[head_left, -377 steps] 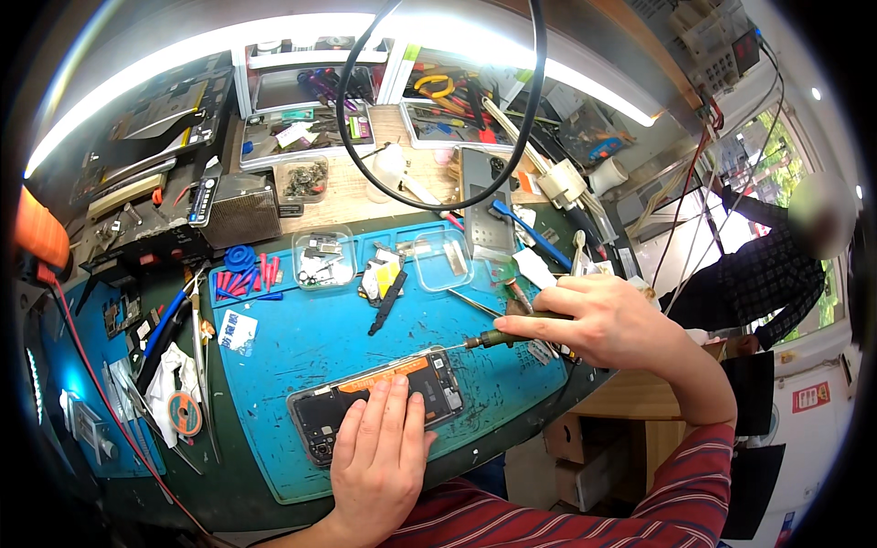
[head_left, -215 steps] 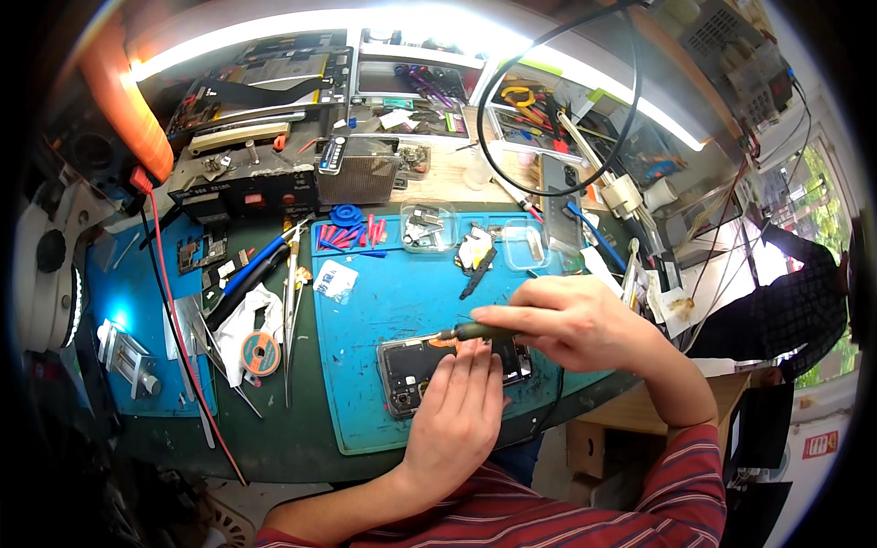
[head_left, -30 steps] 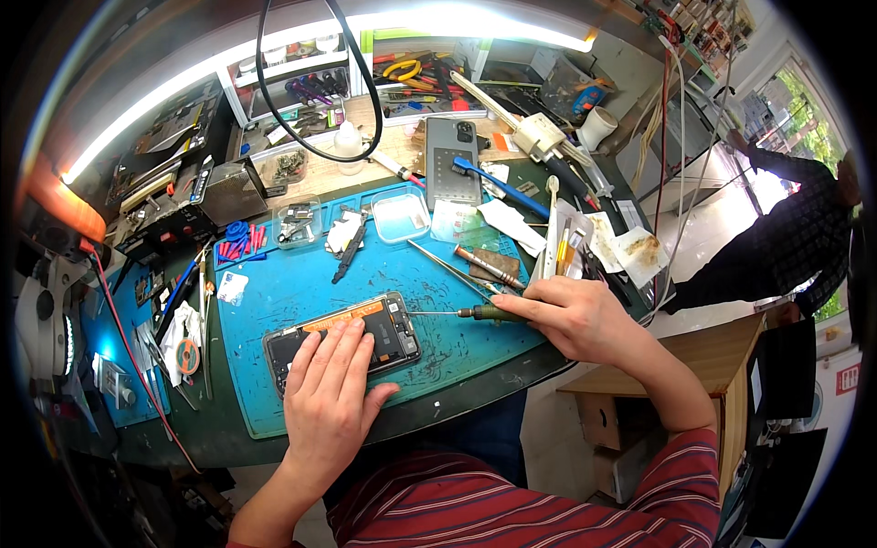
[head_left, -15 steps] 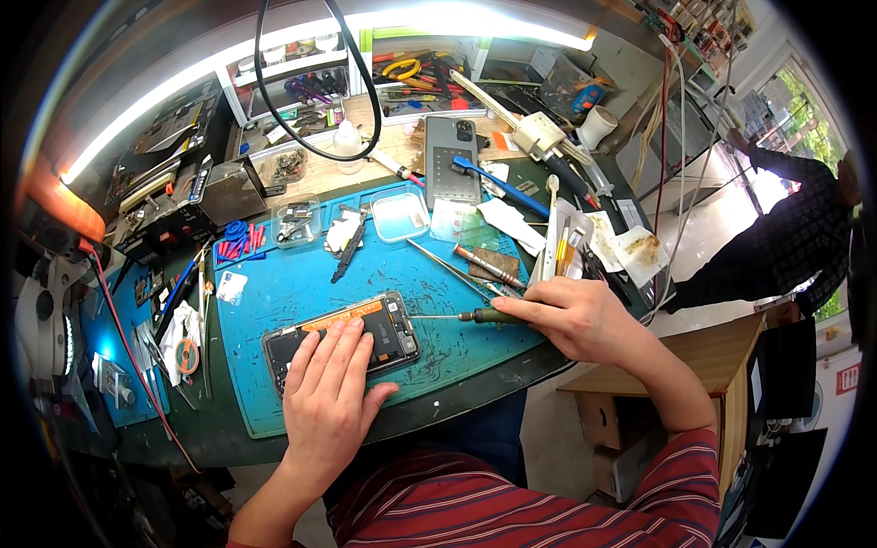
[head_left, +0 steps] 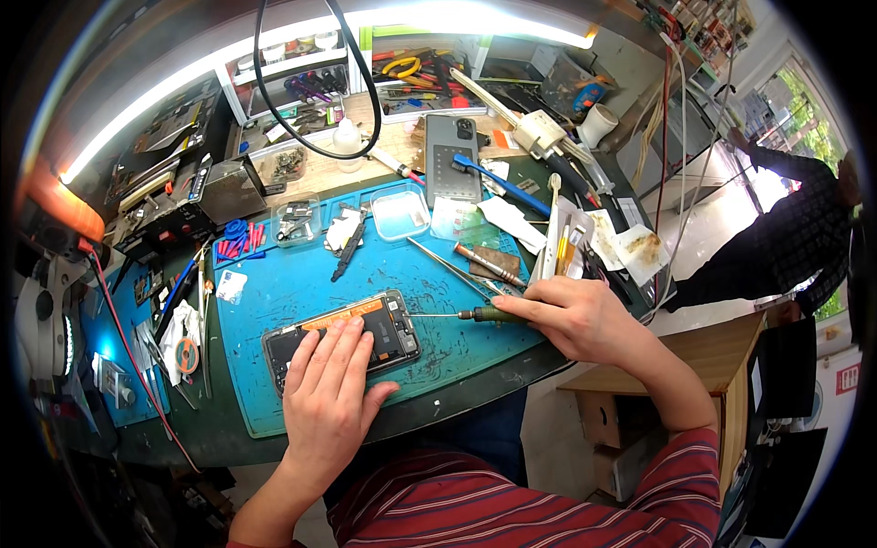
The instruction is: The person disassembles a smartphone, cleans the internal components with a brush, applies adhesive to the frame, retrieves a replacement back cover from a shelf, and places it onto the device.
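My left hand point(head_left: 327, 397) lies with fingers stretched flat across an opened black phone point(head_left: 394, 342) with an orange strip along its upper side, on the blue mat point(head_left: 274, 402). My right hand point(head_left: 585, 324) grips a dark green screwdriver-like tool point(head_left: 486, 314), its thin shaft pointing left to the phone's right end; contact at the tip is too small to tell. Just beyond the tool lie long tweezers point(head_left: 448, 272) and a metal-tipped cylindrical tool point(head_left: 484, 265).
A grey phone point(head_left: 448, 173), blue brush point(head_left: 502, 187), clear boxes point(head_left: 399, 212) and papers point(head_left: 639, 256) crowd the back and right. A cable loop point(head_left: 370, 146) hangs overhead. Tools and wires fill the left. Another person point(head_left: 776, 247) in dark clothes stands at far right.
Since the frame from 7.2 seconds ago, the tool has shifted from over the phone's upper edge to its right end, and the view has shifted. The last second shows almost no movement.
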### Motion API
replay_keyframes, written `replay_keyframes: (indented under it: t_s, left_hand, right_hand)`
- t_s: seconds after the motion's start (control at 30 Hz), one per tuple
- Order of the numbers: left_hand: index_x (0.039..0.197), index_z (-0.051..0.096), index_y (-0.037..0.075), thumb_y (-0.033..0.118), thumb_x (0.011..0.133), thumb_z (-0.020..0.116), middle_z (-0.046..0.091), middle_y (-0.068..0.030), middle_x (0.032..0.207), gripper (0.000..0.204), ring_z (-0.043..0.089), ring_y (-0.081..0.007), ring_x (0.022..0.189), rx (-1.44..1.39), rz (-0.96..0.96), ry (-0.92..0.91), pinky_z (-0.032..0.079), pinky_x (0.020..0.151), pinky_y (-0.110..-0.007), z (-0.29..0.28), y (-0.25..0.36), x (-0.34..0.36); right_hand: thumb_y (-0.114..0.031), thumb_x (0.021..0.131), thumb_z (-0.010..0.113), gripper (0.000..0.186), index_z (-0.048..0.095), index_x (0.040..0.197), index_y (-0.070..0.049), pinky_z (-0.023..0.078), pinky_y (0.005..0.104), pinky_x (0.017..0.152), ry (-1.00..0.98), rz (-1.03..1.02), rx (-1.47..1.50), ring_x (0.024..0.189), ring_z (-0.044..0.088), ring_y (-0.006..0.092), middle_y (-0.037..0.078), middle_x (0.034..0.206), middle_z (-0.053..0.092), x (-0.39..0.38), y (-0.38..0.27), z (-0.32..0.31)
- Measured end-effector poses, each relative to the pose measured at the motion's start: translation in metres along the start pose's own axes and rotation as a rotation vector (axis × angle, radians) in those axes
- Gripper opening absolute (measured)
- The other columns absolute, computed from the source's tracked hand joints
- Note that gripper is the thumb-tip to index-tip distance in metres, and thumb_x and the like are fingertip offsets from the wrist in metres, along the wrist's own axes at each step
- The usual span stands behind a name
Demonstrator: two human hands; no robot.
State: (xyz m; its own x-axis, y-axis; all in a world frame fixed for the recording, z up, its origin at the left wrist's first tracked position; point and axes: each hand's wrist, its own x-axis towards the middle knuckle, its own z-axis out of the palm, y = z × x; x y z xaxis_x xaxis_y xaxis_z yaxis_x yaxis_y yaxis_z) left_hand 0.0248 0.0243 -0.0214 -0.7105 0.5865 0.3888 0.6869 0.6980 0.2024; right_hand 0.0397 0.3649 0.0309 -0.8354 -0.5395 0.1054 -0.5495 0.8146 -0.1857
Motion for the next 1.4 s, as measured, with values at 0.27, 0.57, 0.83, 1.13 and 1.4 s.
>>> replay_keyframes:
  t_s: [0.27, 0.57, 0.83, 1.13, 1.4]
  left_hand:
    - [0.128, 0.066, -0.002, 0.037, 0.089, 0.075, 0.065, -0.0163, 0.138, 0.055, 0.058, -0.0299, 0.134, 0.003, 0.001, -0.004, 0.038, 0.116, -0.046, 0.000, 0.000, 0.000]
    - [0.127, 0.066, -0.002, 0.037, 0.089, 0.074, 0.065, -0.0158, 0.138, 0.055, 0.058, -0.0295, 0.134, -0.001, -0.001, 0.000, 0.038, 0.117, -0.046, 0.000, 0.000, -0.001]
    - [0.126, 0.067, -0.002, 0.034, 0.089, 0.075, 0.065, -0.0156, 0.137, 0.052, 0.059, -0.0296, 0.132, -0.012, -0.002, 0.010, 0.039, 0.116, -0.046, 0.000, 0.000, 0.001]
    - [0.107, 0.072, 0.005, 0.007, 0.077, 0.082, 0.071, -0.0093, 0.113, 0.033, 0.066, -0.0273, 0.104, -0.247, 0.002, 0.180, 0.048, 0.099, -0.044, -0.016, 0.005, 0.012]
    - [0.088, 0.072, 0.006, -0.005, 0.071, 0.075, 0.070, -0.0038, 0.082, 0.021, 0.067, -0.0203, 0.071, -0.401, 0.161, 0.294, 0.054, 0.072, -0.036, -0.022, 0.014, -0.047]
  right_hand:
    - [-0.004, 0.086, 0.067, 0.055, 0.065, 0.139, -0.018, 0.056, 0.0372, 0.070, 0.000, -0.012, 0.000, 0.081, 0.068, 0.0254, 0.005, 0.096, 0.066, -0.002, 0.001, 0.000]
    - [-0.005, 0.086, 0.067, 0.057, 0.063, 0.141, -0.018, 0.057, 0.0368, 0.070, 0.004, 0.004, -0.008, 0.084, 0.069, 0.0254, 0.006, 0.099, 0.067, 0.001, -0.002, 0.003]
    - [-0.006, 0.087, 0.070, 0.057, 0.062, 0.142, -0.018, 0.057, 0.0371, 0.071, 0.018, 0.026, 0.016, 0.085, 0.069, 0.0259, 0.006, 0.099, 0.067, 0.000, 0.000, 0.003]
    - [-0.004, 0.082, 0.071, 0.059, 0.066, 0.139, -0.019, 0.054, 0.0356, 0.066, 0.045, -0.053, 0.073, 0.079, 0.066, 0.0228, 0.004, 0.097, 0.065, -0.014, -0.026, -0.008]
    - [-0.006, 0.080, 0.072, 0.065, 0.063, 0.142, -0.020, 0.053, 0.0324, 0.060, -0.121, -0.098, 0.334, 0.074, 0.065, 0.0204, 0.002, 0.094, 0.064, -0.035, -0.074, -0.001]
